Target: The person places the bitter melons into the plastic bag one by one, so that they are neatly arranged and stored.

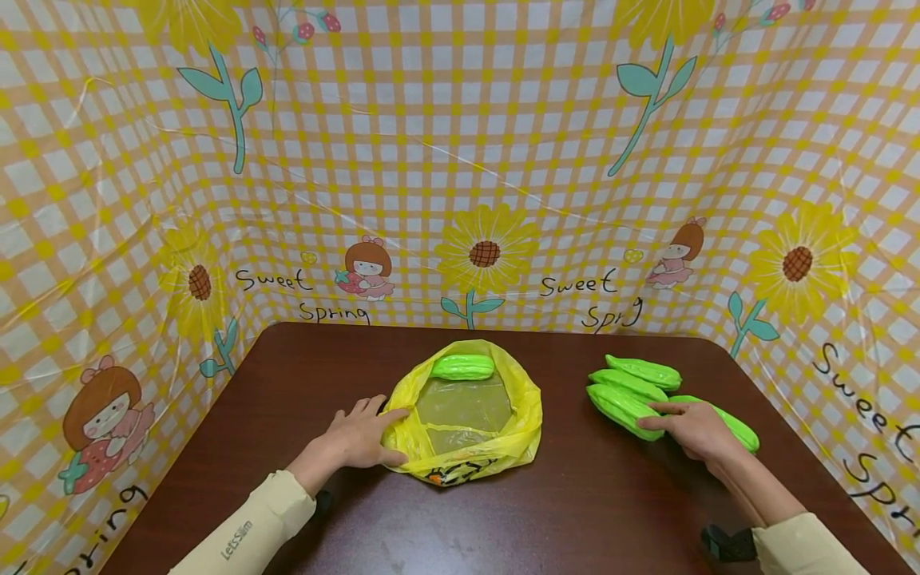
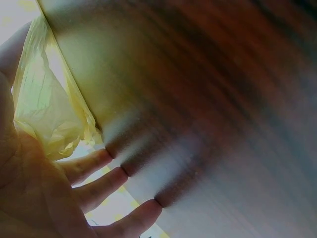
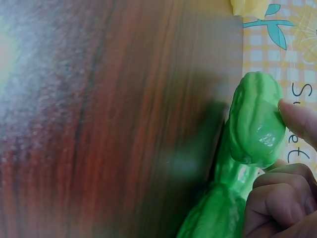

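A yellow plastic bag (image 1: 528,399) lies with its mouth spread on the table, a bright green bitter melon (image 1: 463,367) inside at the far side. My left hand (image 1: 359,435) rests at the bag's left edge, thumb and index finger against the plastic. In the left wrist view, three straight fingers (image 2: 101,191) touch the tabletop. On the right, my right hand (image 1: 693,431) pinches the end of the front bitter melon (image 1: 621,411) between thumb and fingers. The right wrist view shows this ridged bitter melon (image 3: 257,119) with the thumb against its side.
Two more bitter melons lie behind the held one, the farthest bitter melon (image 1: 643,371) nearest the back edge. Another bitter melon (image 1: 740,431) lies partly under the right hand. A checked, flowered cloth (image 1: 474,144) walls the dark brown table (image 1: 323,367) at the back and sides.
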`<action>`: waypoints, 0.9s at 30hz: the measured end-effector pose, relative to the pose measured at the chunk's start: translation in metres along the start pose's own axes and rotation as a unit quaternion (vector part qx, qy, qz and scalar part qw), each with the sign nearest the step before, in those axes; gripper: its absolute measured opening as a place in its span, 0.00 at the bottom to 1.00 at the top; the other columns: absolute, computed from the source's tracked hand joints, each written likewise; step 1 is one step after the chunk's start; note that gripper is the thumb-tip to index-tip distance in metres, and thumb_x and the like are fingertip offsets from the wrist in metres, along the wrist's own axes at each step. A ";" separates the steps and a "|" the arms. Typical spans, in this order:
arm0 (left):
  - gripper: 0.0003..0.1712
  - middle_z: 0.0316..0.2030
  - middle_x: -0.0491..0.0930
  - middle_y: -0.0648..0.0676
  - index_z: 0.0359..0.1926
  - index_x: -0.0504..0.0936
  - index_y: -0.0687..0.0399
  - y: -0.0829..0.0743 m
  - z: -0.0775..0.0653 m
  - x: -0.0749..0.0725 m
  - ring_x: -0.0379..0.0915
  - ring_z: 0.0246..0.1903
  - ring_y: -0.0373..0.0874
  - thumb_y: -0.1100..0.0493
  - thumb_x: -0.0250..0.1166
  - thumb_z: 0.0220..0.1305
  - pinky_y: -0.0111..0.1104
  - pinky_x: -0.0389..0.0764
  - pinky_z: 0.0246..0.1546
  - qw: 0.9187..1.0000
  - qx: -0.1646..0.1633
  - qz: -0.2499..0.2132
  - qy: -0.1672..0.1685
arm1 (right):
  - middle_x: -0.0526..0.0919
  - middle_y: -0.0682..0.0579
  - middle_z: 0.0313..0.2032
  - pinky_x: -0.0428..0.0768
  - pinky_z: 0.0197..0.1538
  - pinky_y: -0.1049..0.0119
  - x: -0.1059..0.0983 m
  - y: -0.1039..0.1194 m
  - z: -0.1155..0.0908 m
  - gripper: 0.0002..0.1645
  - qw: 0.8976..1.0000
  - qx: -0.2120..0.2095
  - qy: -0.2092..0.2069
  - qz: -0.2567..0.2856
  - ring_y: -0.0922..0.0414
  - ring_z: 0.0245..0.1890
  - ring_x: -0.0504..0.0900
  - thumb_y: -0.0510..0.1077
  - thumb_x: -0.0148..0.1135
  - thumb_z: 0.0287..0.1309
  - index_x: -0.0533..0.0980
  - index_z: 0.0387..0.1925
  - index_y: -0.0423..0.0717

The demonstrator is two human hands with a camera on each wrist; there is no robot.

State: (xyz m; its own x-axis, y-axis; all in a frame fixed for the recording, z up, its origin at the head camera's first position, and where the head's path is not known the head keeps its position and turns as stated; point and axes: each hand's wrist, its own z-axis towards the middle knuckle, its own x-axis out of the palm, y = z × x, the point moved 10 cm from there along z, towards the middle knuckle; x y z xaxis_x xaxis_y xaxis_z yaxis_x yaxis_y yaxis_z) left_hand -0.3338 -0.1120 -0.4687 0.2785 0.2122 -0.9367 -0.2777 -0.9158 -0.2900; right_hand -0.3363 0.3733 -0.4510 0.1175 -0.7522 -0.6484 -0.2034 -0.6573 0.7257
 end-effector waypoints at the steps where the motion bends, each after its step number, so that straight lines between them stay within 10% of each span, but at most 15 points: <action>1: 0.45 0.75 0.57 0.62 0.74 0.68 0.38 0.000 0.000 0.000 0.52 0.74 0.63 0.35 0.71 0.57 0.68 0.56 0.65 1.000 -0.001 0.000 0.000 | 0.53 0.65 0.08 0.65 0.18 0.65 0.000 0.001 0.000 0.49 1.000 -0.001 -0.001 -0.003 0.63 0.09 0.54 0.60 0.73 0.55 0.68 0.70 0.35; 27: 0.45 0.76 0.55 0.63 0.74 0.67 0.39 0.002 0.002 0.003 0.50 0.74 0.64 0.37 0.71 0.59 0.69 0.54 0.65 1.000 0.004 -0.002 -0.004 | 0.53 0.63 0.08 0.65 0.18 0.62 0.002 0.041 0.006 0.49 0.999 -0.035 0.016 -0.003 0.62 0.09 0.52 0.60 0.72 0.56 0.69 0.70 0.36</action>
State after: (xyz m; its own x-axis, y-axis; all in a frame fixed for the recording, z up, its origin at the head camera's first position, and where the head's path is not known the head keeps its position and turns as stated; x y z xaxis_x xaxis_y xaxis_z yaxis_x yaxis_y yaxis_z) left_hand -0.3350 -0.1124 -0.4726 0.2725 0.2188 -0.9369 -0.2848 -0.9118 -0.2958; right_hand -0.3503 0.3447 -0.4241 0.1498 -0.7483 -0.6462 -0.1345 -0.6630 0.7365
